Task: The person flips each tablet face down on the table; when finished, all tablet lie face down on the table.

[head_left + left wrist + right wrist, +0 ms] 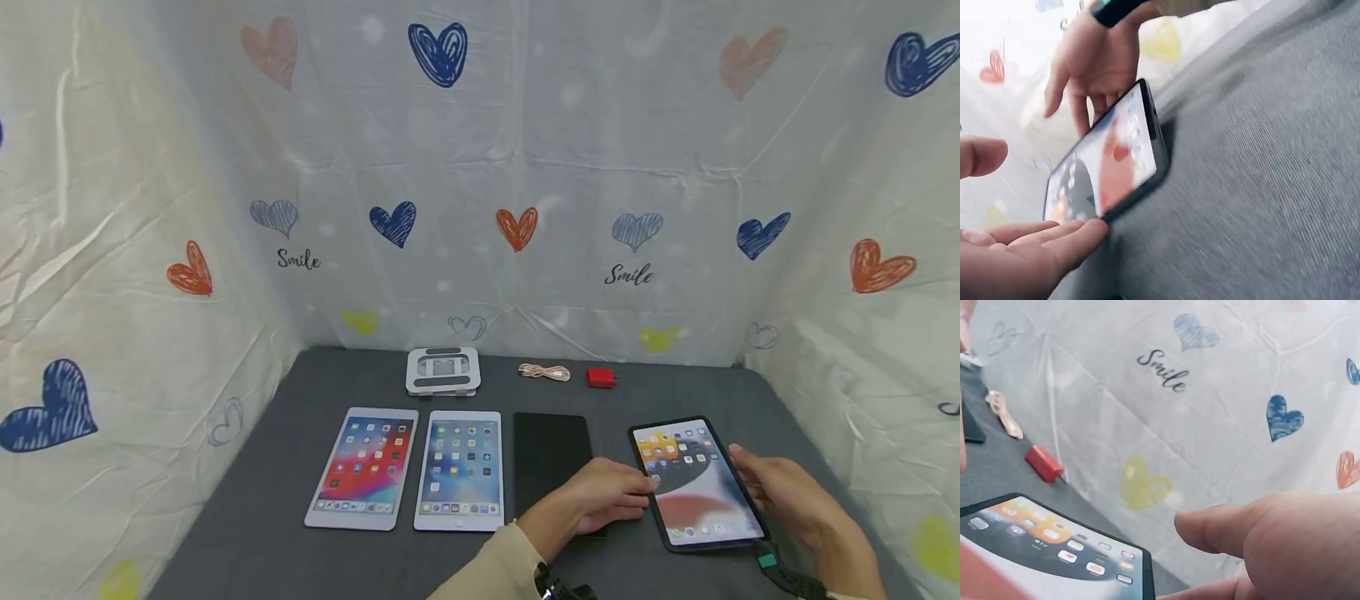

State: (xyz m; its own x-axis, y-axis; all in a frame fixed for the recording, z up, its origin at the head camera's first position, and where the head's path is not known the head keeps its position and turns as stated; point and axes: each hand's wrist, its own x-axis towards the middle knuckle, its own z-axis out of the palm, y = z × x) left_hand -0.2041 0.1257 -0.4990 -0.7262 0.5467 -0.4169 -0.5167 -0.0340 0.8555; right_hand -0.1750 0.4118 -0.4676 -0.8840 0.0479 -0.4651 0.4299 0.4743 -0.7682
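Note:
A tablet in a black case (697, 487), its screen lit with app icons, lies face up at the table's right side. My left hand (603, 498) touches its left edge; in the left wrist view the fingers (1072, 244) are straight and the thumb stands apart. Along the right edge is my right hand (798, 500), thumb raised off the tablet in the right wrist view and fingers loosely extended. Partly behind my left hand lies a flat black tablet or case (551, 450). Whether the cased tablet is lifted off the cloth, I cannot tell.
Two white tablets, one with a red-blue screen (363, 467) and one with a blue screen (459, 471), lie at left. Along the back are a silver folding stand (443, 372), a coiled cable (544, 372) and a red charger plug (600, 378). Heart-printed curtains enclose the grey table (255, 500).

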